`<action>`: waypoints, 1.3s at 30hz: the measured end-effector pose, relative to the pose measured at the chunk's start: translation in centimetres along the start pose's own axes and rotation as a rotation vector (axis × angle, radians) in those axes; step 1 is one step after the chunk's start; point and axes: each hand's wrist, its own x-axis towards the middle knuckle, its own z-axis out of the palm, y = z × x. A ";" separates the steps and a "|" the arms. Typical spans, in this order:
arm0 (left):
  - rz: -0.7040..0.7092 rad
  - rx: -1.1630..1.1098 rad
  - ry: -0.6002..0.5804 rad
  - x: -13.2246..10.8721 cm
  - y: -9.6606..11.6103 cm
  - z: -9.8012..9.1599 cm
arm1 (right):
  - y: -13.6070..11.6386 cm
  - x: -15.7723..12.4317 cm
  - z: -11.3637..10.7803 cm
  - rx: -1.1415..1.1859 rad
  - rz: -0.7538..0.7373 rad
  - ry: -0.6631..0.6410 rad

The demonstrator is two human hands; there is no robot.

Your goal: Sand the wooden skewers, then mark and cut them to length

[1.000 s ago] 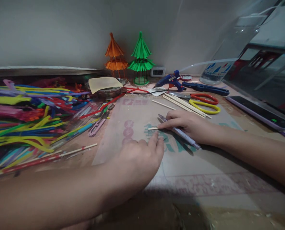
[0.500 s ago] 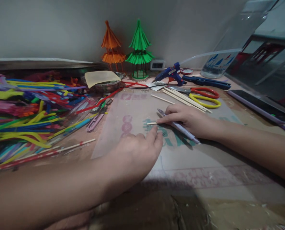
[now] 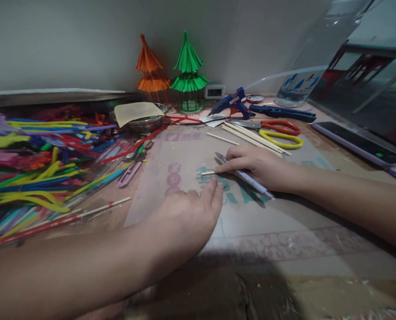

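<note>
A short pale wooden stick (image 3: 208,173) lies on the translucent plastic sheet (image 3: 184,151) in the middle of the worktop. My right hand (image 3: 256,166) rests on the sheet with a light purple pen (image 3: 249,178) held under its fingers, the pointed end facing away to the left. Its index fingertip touches the right end of the stick. Just on the near side of the stick, my left hand (image 3: 187,218) has its index finger stretched out, the fingertip beside the stick. The remaining fingers are partly hidden, and I see nothing held in this hand.
Several wooden sticks (image 3: 251,138) lie beyond my right hand, beside scissors (image 3: 281,133), a blue glue gun (image 3: 231,104) and a phone (image 3: 359,144). Colourful pipe cleaners (image 3: 34,178) crowd the left. Orange (image 3: 151,66) and green pagoda models (image 3: 188,66) stand at the back.
The whole view has shifted slightly, so things appear a little further left. Both hands keep about the same pose around the short stick, and the pen is still in my right hand.
</note>
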 end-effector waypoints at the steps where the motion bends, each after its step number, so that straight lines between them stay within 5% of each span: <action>1: -0.001 -0.003 -0.010 0.0 0.0 0.0 | 0.0 0.0 0.0 -0.002 -0.002 -0.001; 26: -0.042 -0.036 0.064 -0.3 -0.5 0.4 | 0.0 0.0 0.1 0.008 -0.012 0.014; 34: -0.050 -0.155 0.241 -0.2 -1.5 2.1 | 0.0 0.2 0.2 0.051 0.011 -0.018; 39: -0.031 -0.189 0.274 -0.1 -1.9 3.0 | -0.9 0.1 -0.7 0.165 0.215 0.135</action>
